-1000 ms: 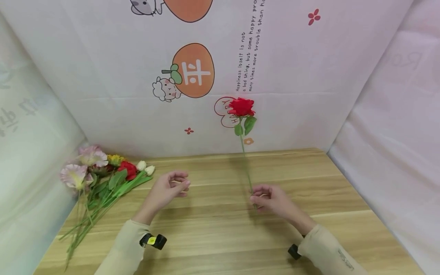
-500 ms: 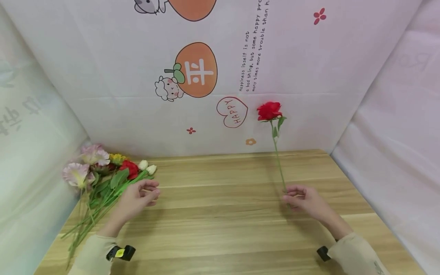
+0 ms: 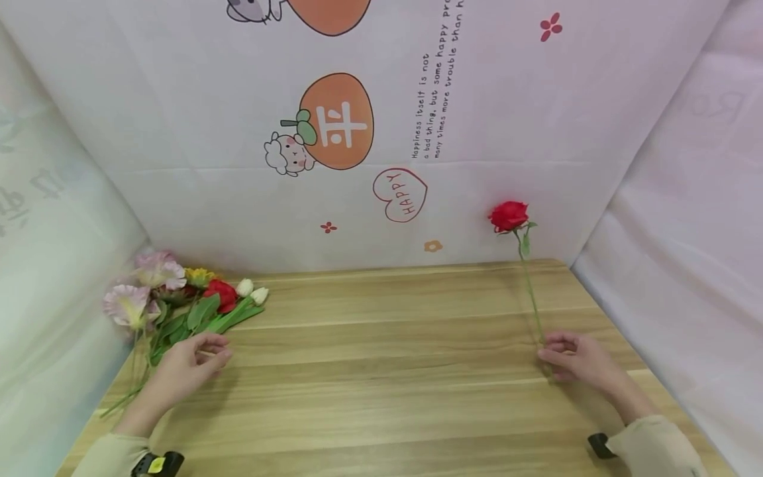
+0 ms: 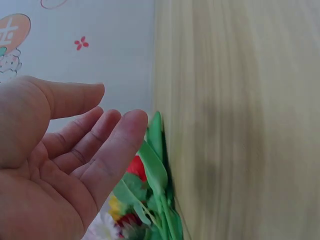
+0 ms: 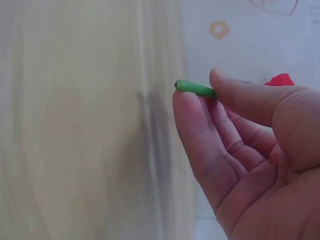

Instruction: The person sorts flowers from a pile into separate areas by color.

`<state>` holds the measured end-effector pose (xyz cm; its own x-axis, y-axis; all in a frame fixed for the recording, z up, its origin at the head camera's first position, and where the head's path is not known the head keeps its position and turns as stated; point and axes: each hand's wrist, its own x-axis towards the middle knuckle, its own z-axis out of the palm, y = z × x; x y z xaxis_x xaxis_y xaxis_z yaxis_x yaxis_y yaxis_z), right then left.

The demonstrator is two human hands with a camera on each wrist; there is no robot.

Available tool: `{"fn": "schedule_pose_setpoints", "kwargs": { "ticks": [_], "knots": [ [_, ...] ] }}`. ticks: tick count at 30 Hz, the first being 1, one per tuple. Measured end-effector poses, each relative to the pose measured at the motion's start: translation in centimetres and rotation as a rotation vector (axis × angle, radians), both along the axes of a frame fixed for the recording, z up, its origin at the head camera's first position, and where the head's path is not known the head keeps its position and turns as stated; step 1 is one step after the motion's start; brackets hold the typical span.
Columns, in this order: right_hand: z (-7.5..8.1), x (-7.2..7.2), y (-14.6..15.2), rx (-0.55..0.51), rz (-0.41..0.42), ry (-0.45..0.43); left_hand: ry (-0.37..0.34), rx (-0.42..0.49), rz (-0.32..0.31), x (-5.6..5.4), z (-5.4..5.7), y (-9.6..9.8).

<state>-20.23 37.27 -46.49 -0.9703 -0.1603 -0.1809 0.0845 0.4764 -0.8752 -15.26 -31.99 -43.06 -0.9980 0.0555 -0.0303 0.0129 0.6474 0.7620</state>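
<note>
A long-stemmed red rose (image 3: 509,216) tilts up and to the left on the right side of the head view. My right hand (image 3: 587,363) pinches its green stem near the bottom, above the table. In the right wrist view the cut end of the stem (image 5: 196,88) pokes out between thumb and fingertips. My left hand (image 3: 181,374) holds nothing; its fingers are relaxed, thumb apart from them in the left wrist view. It hovers in front of a pile of flowers, hiding part of their stems. The pile has pale purple blooms (image 3: 128,306), another red rose (image 3: 221,295) and white tulips (image 3: 252,291).
Under both hands lies a wood-grain table (image 3: 381,371). A white printed cloth (image 3: 477,119) rises along its back edge, with pale cloth on both sides. A yellow flower (image 3: 199,276) also lies in the pile at the back left.
My right hand has carried the rose to the right and somewhat toward me. My left hand has moved left and nearer, coming in front of the pile's stems.
</note>
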Motion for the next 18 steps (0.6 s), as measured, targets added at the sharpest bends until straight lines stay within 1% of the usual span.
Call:
{"fn": "schedule_pose_setpoints", "kwargs": {
  "ticks": [5,10,16,18],
  "knots": [
    [-0.5,0.0,1.4,0.063,-0.036,-0.01,-0.052,-0.053,0.018,0.3,-0.3,-1.1],
    [-0.8,0.1,2.4,0.16,-0.052,0.019,-0.089,-0.049,0.024,0.7,-0.4,-1.9],
    [-0.8,-0.1,3.1,0.32,-0.023,0.092,-0.067,-0.052,0.021,0.8,-0.9,-2.9],
    [-0.8,-0.1,3.2,0.345,-0.017,0.11,-0.057,-0.053,0.021,0.7,-1.1,-3.2]
  ]
}}
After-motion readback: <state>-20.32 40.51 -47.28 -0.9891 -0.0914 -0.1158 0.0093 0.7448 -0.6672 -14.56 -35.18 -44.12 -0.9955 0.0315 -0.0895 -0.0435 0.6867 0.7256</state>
